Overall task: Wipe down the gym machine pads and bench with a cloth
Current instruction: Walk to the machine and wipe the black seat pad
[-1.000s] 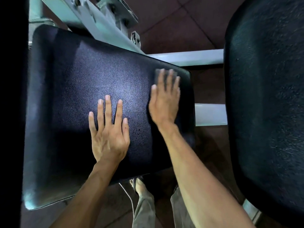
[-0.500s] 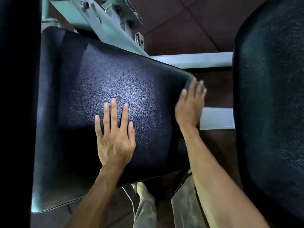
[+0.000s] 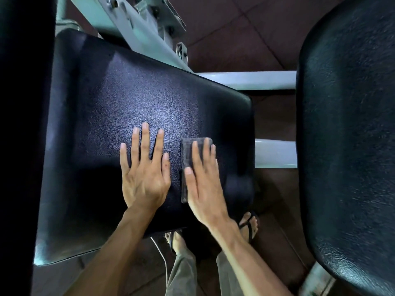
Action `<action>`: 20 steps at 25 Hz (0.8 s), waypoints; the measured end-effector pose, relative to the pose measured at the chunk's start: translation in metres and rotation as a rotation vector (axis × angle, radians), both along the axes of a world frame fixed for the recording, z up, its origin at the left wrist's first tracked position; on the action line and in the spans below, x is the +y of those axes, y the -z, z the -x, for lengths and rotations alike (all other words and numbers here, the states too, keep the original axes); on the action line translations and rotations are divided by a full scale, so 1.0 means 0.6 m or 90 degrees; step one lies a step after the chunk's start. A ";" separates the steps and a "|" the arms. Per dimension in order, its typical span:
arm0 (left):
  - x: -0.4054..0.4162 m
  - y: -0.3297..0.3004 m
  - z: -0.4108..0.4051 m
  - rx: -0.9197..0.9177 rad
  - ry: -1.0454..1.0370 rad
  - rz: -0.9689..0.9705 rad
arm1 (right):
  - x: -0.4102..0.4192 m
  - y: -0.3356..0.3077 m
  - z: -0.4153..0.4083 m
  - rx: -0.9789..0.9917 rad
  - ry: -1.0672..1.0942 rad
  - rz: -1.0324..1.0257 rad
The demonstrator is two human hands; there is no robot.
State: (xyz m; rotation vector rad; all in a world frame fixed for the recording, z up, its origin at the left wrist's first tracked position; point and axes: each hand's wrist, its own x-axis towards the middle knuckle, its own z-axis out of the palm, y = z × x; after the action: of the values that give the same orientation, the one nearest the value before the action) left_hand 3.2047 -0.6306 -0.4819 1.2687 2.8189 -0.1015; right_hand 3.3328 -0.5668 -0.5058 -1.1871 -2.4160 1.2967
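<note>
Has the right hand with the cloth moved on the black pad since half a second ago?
Yes. The right hand, pressing the folded grey cloth, has come back from the black textured pad's right edge toward the pad's middle, beside the left hand.

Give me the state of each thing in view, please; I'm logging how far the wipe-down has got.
left hand: flat on the pad, fingers straight and spread, holding nothing.
right hand: flat, fingers straight, pressing the cloth onto the pad.
cloth: folded, dark grey, lying flat under the right hand.
pad: black, textured, a bright sheen mid-surface.
second pad: black, at right, untouched by either hand.
</note>
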 end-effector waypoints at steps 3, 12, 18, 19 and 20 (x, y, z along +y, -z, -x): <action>0.002 -0.005 -0.001 -0.010 0.005 -0.002 | 0.054 0.033 -0.041 0.012 0.128 -0.008; 0.082 0.029 -0.150 -0.050 0.062 -0.046 | 0.082 0.078 -0.074 -0.165 0.097 -0.111; -0.012 0.036 -0.159 0.007 0.099 0.013 | 0.085 0.089 -0.083 -0.163 0.085 -0.161; -0.035 0.023 -0.149 0.025 0.091 0.018 | 0.084 0.088 -0.084 -0.160 0.085 -0.160; -0.050 0.011 -0.130 0.035 0.066 0.024 | 0.084 0.089 -0.083 -0.162 0.086 -0.163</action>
State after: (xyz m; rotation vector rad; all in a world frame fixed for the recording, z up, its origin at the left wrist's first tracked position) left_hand 3.2827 -0.6608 -0.4885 1.4245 2.7816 -0.1945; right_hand 3.3827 -0.5165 -0.5591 -1.4826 -2.5219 0.8109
